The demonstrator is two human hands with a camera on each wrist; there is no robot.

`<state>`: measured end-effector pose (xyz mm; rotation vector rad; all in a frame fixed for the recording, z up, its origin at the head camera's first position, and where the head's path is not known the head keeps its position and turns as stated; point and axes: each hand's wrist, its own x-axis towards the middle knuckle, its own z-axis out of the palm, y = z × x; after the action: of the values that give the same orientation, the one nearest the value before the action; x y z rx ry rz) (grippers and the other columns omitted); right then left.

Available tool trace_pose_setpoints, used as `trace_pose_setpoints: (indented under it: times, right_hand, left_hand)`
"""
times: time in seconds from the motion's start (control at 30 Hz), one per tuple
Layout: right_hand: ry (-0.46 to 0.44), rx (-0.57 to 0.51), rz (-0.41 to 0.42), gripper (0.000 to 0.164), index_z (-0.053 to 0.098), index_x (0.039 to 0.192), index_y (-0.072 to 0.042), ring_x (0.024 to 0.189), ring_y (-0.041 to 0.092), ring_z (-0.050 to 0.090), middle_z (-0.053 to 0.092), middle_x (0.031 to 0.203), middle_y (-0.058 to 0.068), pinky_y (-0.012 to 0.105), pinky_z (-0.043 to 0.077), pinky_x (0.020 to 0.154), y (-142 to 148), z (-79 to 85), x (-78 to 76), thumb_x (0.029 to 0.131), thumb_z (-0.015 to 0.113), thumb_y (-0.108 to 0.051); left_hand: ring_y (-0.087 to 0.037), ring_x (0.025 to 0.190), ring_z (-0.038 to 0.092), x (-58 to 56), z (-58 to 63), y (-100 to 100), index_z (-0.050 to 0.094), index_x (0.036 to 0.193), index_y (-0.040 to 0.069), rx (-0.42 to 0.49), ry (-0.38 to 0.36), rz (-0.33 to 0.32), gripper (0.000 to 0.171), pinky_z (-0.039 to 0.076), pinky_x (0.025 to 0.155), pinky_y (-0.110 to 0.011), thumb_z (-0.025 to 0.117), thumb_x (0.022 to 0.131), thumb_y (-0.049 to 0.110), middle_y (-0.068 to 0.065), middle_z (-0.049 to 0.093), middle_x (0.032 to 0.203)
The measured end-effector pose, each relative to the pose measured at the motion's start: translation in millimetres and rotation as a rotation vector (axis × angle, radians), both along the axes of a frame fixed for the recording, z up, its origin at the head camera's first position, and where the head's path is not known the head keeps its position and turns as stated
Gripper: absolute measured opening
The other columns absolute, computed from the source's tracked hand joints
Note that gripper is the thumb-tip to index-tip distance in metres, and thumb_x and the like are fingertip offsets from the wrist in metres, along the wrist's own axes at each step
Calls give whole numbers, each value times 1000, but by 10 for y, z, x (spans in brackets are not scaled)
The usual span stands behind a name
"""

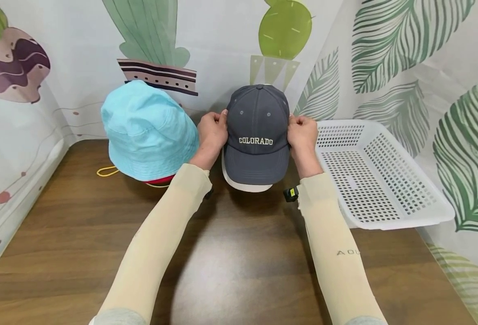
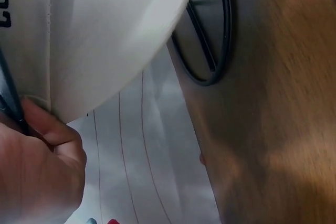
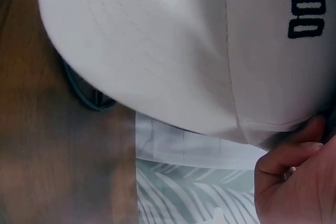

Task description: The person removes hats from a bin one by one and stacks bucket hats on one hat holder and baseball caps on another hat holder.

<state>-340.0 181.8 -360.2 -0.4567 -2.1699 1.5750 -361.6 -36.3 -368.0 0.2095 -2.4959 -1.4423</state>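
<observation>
A dark grey baseball cap (image 1: 257, 118) lettered COLORADO sits over a white cap (image 1: 248, 186), whose brim peeks out below it in the head view. My left hand (image 1: 213, 132) pinches the grey cap's left edge between thumb and fingers, and my right hand (image 1: 302, 133) does the same at its right edge. In both wrist views the white cap (image 2: 115, 35) fills much of the picture, its dark lettering partly cut off. Under its brim shows a black wire base (image 2: 223, 35) on the table.
Left of the caps stands a light blue bucket hat (image 1: 147, 131), with a red edge and a yellow cord (image 1: 107, 171) below it. A white perforated basket (image 1: 358, 185) lies to the right on the wooden table (image 1: 231, 271). Behind hangs a plant-print cloth (image 1: 218, 40).
</observation>
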Motion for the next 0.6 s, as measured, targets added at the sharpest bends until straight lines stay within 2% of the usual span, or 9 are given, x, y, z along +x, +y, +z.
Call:
trace_pose_setpoints:
  times: [0.27, 0.47, 0.6]
  right_hand:
    - [21, -47, 17, 39, 56, 72, -14, 63, 14, 50, 50, 65, -5, 35, 47, 69, 1, 14, 70, 110, 60, -22]
    - [9, -89, 33, 37, 54, 76, -12, 70, 17, 48, 48, 77, 1, 38, 46, 74, -1, 12, 93, 112, 55, -20]
    - [24, -127, 45, 38, 53, 75, -12, 72, 18, 47, 48, 80, 3, 37, 45, 74, -16, 12, 96, 112, 54, -19]
  left_hand:
    - [-22, 72, 57, 16, -15, -6, 68, 95, 8, 17, 36, -19, 40, 43, 63, -31, 53, 112, 41, -2, 58, 77]
    - [-21, 71, 55, -1, -90, -57, 69, 97, 5, 38, 63, -52, 37, 42, 62, -30, 51, 113, 34, -3, 55, 78]
    - [-25, 76, 57, 6, -144, -87, 67, 104, 2, 49, 74, -58, 36, 45, 68, -34, 48, 114, 31, -7, 57, 84]
